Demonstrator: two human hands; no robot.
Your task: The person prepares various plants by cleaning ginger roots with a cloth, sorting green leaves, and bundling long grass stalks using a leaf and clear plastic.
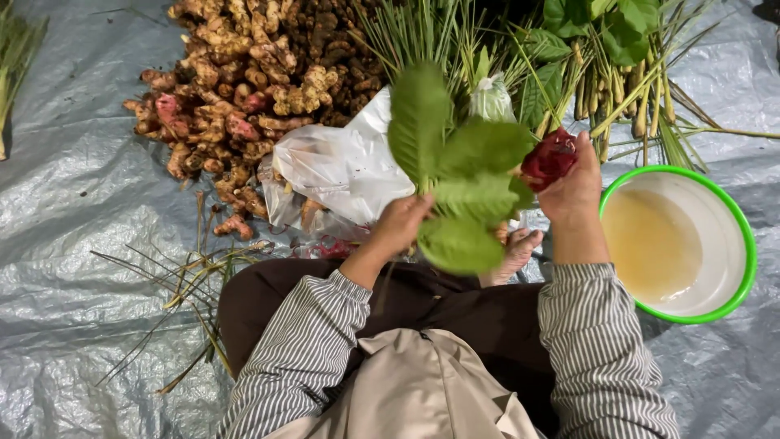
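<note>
My left hand [402,223] grips the stems of a bunch of broad green leaves [459,167], held upright over my lap. To its right, my right hand [573,189] holds a dark red leaf or flower piece [549,158] against the edge of the green bunch. Both sleeves are striped grey and white. A bare foot [513,254] shows just under the leaves.
A pile of ginger-like roots [244,81] lies at the back left on a grey plastic sheet [73,244]. A clear plastic bag [341,167] sits before it. Lemongrass stalks [626,89] lie back right. A white, green-rimmed bowl [735,211] of yellowish liquid stands at right. Dry stalks [191,280] litter the left.
</note>
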